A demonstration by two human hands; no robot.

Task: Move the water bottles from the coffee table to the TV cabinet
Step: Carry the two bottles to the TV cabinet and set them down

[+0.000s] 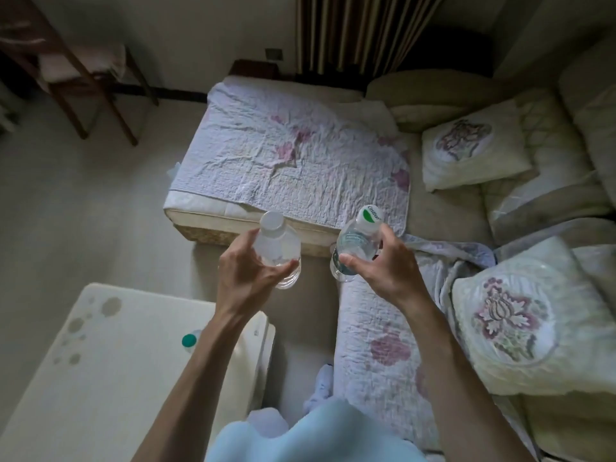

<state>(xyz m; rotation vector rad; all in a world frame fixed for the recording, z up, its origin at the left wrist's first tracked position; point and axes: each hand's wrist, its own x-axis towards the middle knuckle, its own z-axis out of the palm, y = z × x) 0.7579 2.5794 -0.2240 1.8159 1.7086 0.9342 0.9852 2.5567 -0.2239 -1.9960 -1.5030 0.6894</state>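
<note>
Both hands are up in the middle of the frame, each with a bottle. The left hand (248,273) is wrapped around a clear plastic water bottle with a white cap (278,248), thumb and fingers curled onto its lower body, cap tilted toward the top of the frame. The right hand (383,265) clamps a second clear plastic bottle with a green-and-white cap (355,243), thumb pressed across the front of the body and fingers closing round the shoulder just below the cap. The two bottles sit near each other, not touching, held in the air above the pale floor (100,211) in front of the quilted footstool with the pink flower print (283,151). Lower left, the cream coffee table with grey spots (110,371) carries one more bottle, only its teal cap (189,340) and a bit of shoulder showing beside the left forearm. On the right side of the frame runs the beige sofa (450,215) with two embroidered cushions (473,148), the nearer one at lower right. A dark wooden chair (83,78) stands upper left
</note>
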